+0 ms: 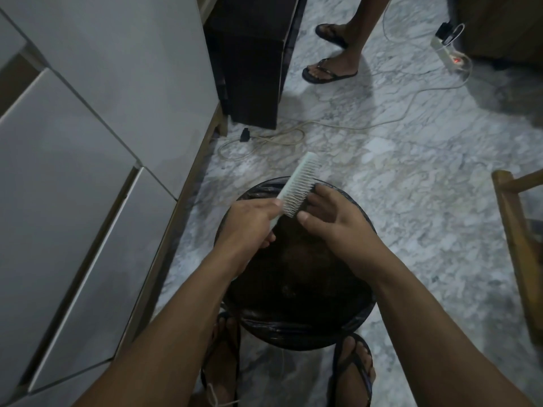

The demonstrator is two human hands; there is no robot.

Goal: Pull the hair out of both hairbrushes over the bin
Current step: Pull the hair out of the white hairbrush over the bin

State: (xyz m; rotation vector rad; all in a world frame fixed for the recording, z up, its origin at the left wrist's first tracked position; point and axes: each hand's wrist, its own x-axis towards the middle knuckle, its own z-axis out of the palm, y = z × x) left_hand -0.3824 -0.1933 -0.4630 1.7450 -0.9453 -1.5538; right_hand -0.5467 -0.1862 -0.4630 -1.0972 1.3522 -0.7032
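No text, label, brand, number or sign could be read anywhere in the view. The white hairbrush (296, 186) bore no visible marking, the black-lined bin (296, 327) showed none, and the power strip (446, 52) on the floor carried only a red light, without legible lettering.

One white hairbrush (296, 186), one black-lined bin (296, 327), two hands (249, 221) (both over the bin), four flip-flopped feet (329, 70), one power strip (446, 52), one wooden chair (517, 248).
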